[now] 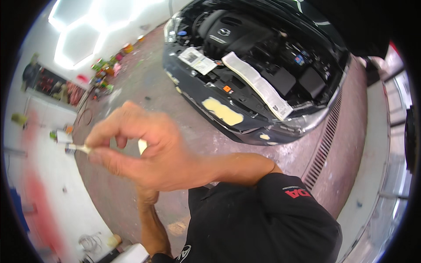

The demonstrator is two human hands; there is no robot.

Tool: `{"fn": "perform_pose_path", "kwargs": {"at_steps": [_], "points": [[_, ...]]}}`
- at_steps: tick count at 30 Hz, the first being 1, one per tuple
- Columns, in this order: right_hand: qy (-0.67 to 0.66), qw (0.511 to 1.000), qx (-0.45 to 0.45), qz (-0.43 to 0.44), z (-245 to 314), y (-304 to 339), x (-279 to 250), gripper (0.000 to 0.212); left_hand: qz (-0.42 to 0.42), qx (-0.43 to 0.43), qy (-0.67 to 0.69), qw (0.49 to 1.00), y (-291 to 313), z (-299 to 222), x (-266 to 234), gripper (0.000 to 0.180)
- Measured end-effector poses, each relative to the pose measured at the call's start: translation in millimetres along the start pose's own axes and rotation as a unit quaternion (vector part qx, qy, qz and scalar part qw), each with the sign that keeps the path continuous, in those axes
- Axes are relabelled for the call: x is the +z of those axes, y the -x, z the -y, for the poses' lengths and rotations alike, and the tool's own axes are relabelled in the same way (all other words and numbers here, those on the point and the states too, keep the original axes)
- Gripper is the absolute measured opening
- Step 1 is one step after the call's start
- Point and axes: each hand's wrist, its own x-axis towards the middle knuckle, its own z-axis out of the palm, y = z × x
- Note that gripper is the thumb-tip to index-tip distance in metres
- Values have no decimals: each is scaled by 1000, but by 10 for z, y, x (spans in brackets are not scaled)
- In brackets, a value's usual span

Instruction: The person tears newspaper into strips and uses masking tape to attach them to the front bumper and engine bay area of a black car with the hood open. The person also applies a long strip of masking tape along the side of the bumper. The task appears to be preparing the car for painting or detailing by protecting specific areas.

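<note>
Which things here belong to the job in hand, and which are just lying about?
Likely part of the job:
small pale strip pinched in the right hand
cream-patched bumper

Seemingly just lying about:
printed sheet
long white strip
coloured containers

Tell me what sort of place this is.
Most likely an auto body shop: the car has its engine bay exposed, cream patches that look like filler mark its dark front bumper, and a slotted drain grate runs along the floor.
</note>
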Motion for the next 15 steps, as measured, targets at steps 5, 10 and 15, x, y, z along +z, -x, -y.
{"fn": "perform_pose_path", "kwargs": {"at_steps": [5, 10, 15], "points": [[-5, 980, 58, -188, -46, -560, -699, 17, 320, -101, 95, 937, -774, 546, -66, 25], [138, 961, -129, -202, 108, -737, -1707, 36, 503, -50, 23, 863, -1403, 938, -197, 21], [215, 920, -171, -279, 1003, -616, -1476, 36, 611, -43, -30, 790, -2083, 1043, -113, 46]]}}
